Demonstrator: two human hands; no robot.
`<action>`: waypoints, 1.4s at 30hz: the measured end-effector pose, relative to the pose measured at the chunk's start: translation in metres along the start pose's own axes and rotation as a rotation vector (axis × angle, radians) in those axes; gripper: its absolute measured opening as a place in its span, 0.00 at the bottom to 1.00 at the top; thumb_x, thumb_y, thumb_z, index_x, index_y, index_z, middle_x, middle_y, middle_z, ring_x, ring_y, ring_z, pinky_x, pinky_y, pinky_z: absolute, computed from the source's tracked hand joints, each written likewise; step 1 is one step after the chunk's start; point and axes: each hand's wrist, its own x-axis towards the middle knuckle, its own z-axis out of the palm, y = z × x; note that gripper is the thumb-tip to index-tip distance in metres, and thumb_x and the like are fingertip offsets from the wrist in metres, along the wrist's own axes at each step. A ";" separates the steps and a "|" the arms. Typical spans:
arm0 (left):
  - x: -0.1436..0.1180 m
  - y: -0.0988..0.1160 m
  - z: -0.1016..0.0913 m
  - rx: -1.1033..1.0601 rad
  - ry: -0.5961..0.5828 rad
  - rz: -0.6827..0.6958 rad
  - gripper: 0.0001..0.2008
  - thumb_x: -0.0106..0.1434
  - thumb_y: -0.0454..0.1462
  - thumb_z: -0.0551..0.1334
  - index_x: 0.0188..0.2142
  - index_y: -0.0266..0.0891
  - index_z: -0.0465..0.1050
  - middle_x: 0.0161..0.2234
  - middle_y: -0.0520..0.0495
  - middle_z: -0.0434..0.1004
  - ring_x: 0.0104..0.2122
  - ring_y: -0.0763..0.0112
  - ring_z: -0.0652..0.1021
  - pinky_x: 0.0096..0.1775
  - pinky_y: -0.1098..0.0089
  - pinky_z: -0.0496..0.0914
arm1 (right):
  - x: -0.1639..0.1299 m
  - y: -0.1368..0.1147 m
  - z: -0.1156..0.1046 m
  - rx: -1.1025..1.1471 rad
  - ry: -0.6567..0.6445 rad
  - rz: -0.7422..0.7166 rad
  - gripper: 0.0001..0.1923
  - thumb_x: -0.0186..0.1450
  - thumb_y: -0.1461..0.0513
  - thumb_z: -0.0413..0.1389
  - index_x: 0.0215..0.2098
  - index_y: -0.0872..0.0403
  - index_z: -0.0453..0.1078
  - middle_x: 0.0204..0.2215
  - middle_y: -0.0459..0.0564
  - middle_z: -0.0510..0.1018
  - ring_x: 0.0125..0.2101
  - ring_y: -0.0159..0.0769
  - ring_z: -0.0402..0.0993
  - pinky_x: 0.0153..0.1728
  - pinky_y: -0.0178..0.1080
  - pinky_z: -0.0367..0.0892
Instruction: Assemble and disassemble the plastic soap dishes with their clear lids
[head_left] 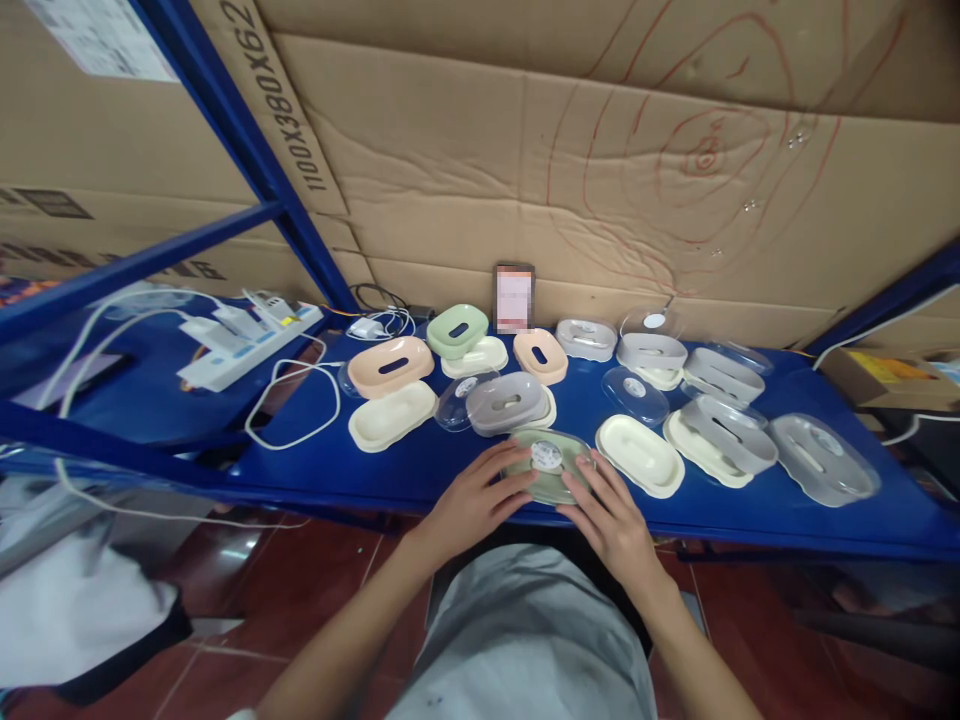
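Green soap dish with a clear lid and a round white label sits at the near edge of the blue desk, held between both hands. To the far left, a white power strip with plugged adapters lies on the desk, its white cable looping toward the centre. Next come a peach tray above a cream base, then a green tray and a grey tray. The left hand rests with fingers spread loosely against the dish's left side; the right hand presses its fingers against the right side. Right of the dish lie a cream tray, stacked grey trays and a clear lid.
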 end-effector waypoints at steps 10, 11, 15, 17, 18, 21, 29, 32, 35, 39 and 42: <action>-0.006 -0.003 0.005 -0.061 0.077 0.014 0.15 0.74 0.33 0.67 0.58 0.41 0.78 0.60 0.39 0.79 0.68 0.56 0.73 0.66 0.51 0.76 | -0.006 0.001 0.004 -0.099 0.083 -0.070 0.43 0.68 0.66 0.68 0.77 0.46 0.59 0.64 0.55 0.78 0.67 0.51 0.73 0.66 0.51 0.76; -0.006 -0.003 0.005 -0.069 0.069 -0.001 0.14 0.74 0.33 0.67 0.58 0.41 0.78 0.60 0.40 0.79 0.68 0.56 0.74 0.66 0.51 0.76 | -0.007 0.001 0.005 -0.109 0.089 -0.073 0.43 0.68 0.66 0.69 0.77 0.46 0.59 0.64 0.55 0.79 0.66 0.51 0.74 0.65 0.51 0.76; -0.004 -0.002 0.002 -0.068 0.012 -0.061 0.15 0.75 0.35 0.65 0.60 0.43 0.77 0.62 0.40 0.77 0.68 0.56 0.74 0.66 0.52 0.75 | -0.007 0.000 0.006 -0.138 0.109 -0.086 0.43 0.68 0.66 0.69 0.77 0.46 0.60 0.60 0.56 0.81 0.63 0.50 0.77 0.63 0.50 0.77; -0.003 -0.001 0.001 -0.047 -0.024 -0.069 0.19 0.76 0.35 0.65 0.65 0.44 0.73 0.63 0.39 0.76 0.69 0.55 0.73 0.66 0.51 0.74 | -0.006 0.001 0.004 -0.105 0.101 -0.071 0.42 0.69 0.66 0.68 0.77 0.45 0.60 0.61 0.55 0.81 0.64 0.49 0.77 0.63 0.50 0.76; -0.004 -0.001 0.001 -0.037 -0.041 -0.073 0.21 0.76 0.35 0.64 0.67 0.45 0.71 0.64 0.39 0.76 0.69 0.55 0.72 0.67 0.51 0.74 | -0.005 0.002 0.002 -0.072 0.081 -0.049 0.42 0.69 0.65 0.68 0.77 0.44 0.59 0.62 0.55 0.80 0.65 0.49 0.75 0.64 0.52 0.75; -0.005 -0.002 0.001 -0.033 -0.065 -0.091 0.23 0.77 0.35 0.63 0.69 0.47 0.70 0.66 0.39 0.74 0.70 0.55 0.71 0.67 0.50 0.74 | 0.003 0.007 -0.005 0.058 -0.063 0.066 0.41 0.72 0.60 0.66 0.78 0.41 0.56 0.72 0.54 0.69 0.72 0.53 0.64 0.67 0.58 0.71; -0.008 -0.006 0.003 -0.029 -0.091 -0.072 0.23 0.78 0.33 0.61 0.69 0.48 0.69 0.72 0.41 0.66 0.75 0.54 0.64 0.69 0.51 0.71 | 0.004 0.009 -0.002 0.146 -0.102 0.141 0.40 0.74 0.64 0.61 0.78 0.34 0.55 0.76 0.46 0.61 0.74 0.49 0.59 0.72 0.54 0.67; -0.008 -0.006 0.004 -0.026 -0.085 -0.074 0.24 0.78 0.33 0.61 0.70 0.48 0.69 0.72 0.42 0.68 0.75 0.55 0.64 0.69 0.51 0.71 | 0.005 0.008 -0.004 0.156 -0.100 0.144 0.39 0.74 0.63 0.62 0.78 0.35 0.55 0.76 0.47 0.62 0.74 0.50 0.60 0.72 0.56 0.66; -0.007 -0.005 0.006 -0.019 -0.046 -0.093 0.24 0.78 0.34 0.62 0.70 0.48 0.68 0.71 0.41 0.69 0.74 0.54 0.66 0.68 0.50 0.72 | 0.013 0.011 -0.009 0.195 -0.134 0.147 0.37 0.75 0.61 0.61 0.77 0.36 0.57 0.75 0.48 0.63 0.74 0.50 0.61 0.72 0.57 0.65; -0.004 -0.004 0.007 0.002 -0.017 -0.138 0.23 0.78 0.35 0.62 0.69 0.48 0.69 0.71 0.41 0.68 0.73 0.55 0.67 0.68 0.51 0.72 | 0.025 0.016 -0.011 0.217 -0.176 0.159 0.32 0.77 0.61 0.58 0.77 0.39 0.59 0.76 0.51 0.62 0.74 0.48 0.60 0.72 0.56 0.64; -0.003 -0.003 0.006 0.020 -0.039 -0.140 0.23 0.78 0.36 0.62 0.70 0.47 0.69 0.71 0.40 0.68 0.73 0.55 0.67 0.68 0.51 0.72 | 0.028 0.017 -0.010 0.212 -0.213 0.199 0.31 0.78 0.60 0.56 0.77 0.41 0.58 0.76 0.52 0.61 0.74 0.47 0.60 0.71 0.54 0.65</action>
